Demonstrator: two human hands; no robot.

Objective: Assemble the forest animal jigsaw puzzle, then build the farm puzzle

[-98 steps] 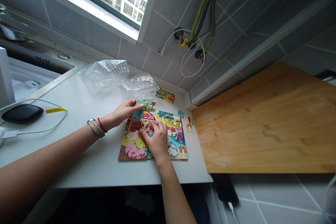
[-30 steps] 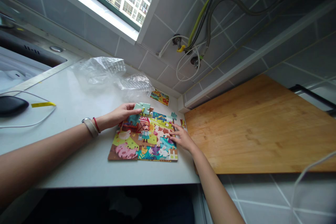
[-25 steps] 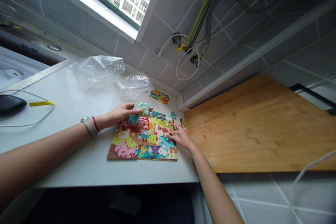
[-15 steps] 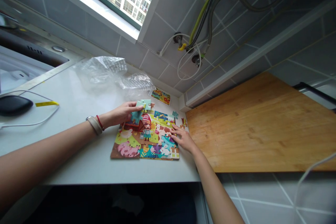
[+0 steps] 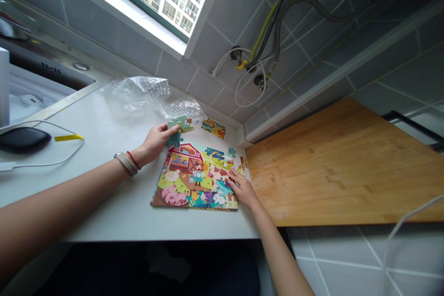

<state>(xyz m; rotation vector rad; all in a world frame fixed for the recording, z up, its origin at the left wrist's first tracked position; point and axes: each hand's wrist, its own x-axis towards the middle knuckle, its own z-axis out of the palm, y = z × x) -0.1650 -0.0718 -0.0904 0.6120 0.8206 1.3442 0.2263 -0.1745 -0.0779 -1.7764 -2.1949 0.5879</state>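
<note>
Right hand: one right hand (image 5: 243, 189), fingers loosely spread, fingertips resting on the puzzle's lower right part, nothing gripped.
Left hand: one left hand (image 5: 154, 141), fingers curled, grasping teal and pale green jigsaw pieces (image 5: 178, 123), exact count unclear, just above the puzzle's upper left corner.
Puzzle: one colourful cardboard farm jigsaw puzzle (image 5: 194, 180), flat on the white countertop (image 5: 104, 212), centre of the frame.
Loose pieces: one teal jigsaw piece (image 5: 231, 152) beside the puzzle's top edge; a small cluster of multicoloured jigsaw pieces (image 5: 243, 163) at its right edge, count unclear.
Beyond: one small printed picture card (image 5: 212, 128); one crumpled clear plastic bag (image 5: 138, 95), upper left; one honey-coloured wooden chopping board (image 5: 347, 166), right.
</note>
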